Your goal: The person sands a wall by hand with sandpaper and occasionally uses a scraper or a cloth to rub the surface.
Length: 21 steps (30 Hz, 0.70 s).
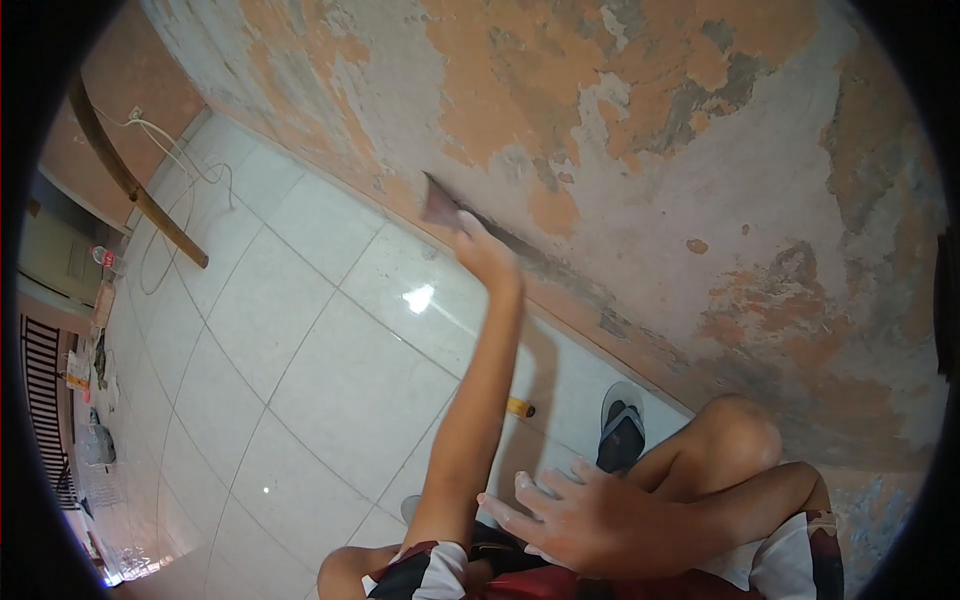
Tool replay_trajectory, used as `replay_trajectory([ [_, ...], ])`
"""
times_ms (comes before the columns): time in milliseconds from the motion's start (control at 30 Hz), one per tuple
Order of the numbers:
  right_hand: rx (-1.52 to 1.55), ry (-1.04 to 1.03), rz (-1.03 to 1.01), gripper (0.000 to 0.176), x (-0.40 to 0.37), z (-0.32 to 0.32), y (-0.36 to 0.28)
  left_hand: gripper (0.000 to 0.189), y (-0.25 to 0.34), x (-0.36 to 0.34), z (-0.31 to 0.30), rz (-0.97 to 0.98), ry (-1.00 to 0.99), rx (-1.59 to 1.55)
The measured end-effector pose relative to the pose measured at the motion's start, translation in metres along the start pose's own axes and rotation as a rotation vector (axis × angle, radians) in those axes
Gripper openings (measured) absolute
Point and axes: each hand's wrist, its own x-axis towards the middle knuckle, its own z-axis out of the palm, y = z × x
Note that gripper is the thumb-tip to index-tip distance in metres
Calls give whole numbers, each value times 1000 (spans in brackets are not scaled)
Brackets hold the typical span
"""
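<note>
My left hand (487, 252) reaches out to the lower part of the wall, its fingers closed round a scraper. The scraper's flat blade (440, 204) lies against or very near the wall (640, 190), where orange paint is flaking and grey plaster shows. Its handle is mostly hidden in my hand. My right hand (590, 515) hovers over my lap, close to my bent knee. Its fingers are spread, dusted with white, and hold nothing.
Near my foot in a grey flip-flop (622, 425) lies a small yellow object (520, 407) on the white tiled floor (300, 350). A wooden pole (140, 195) leans at the far left beside a loose white cable (185, 160). A bottle (105, 259) and assorted items stand along the left.
</note>
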Motion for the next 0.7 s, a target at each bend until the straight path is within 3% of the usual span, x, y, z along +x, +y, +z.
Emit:
replay_trajectory([
  [67, 24, 7, -9, 62, 1, -4, 1, 53, -6, 27, -6, 67, 0, -214],
  [167, 9, 11, 27, 61, 6, -1, 0, 52, -36, -23, 5, 174, 58, 39],
  [233, 5, -3, 44, 58, 10, 2, 2, 58, -43, -62, 29, 653, 258, -28],
  [267, -7, -10, 49, 58, 10, 0, 1, 58, -47, -66, 27, 647, 262, -41],
  [333, -52, 14, 10, 56, 8, -4, 2, 59, -51, -62, 20, 229, 96, -64],
  [433, -21, 37, -23, 55, 5, -9, 1, 54, -13, 1, 0, 148, 7, -57],
  [533, -41, 28, -13, 54, 3, -8, 2, 53, -12, 12, -4, 171, -46, -37],
  [600, -99, 10, -1, 53, 6, -8, 3, 48, -50, -20, 9, 469, 61, -15],
  [667, -73, 28, 46, 52, 10, -9, 5, 45, -51, -60, 17, 780, 159, 18],
  [700, -73, 20, 45, 52, 11, -9, 6, 45, -57, -66, 11, 775, 165, 19],
])
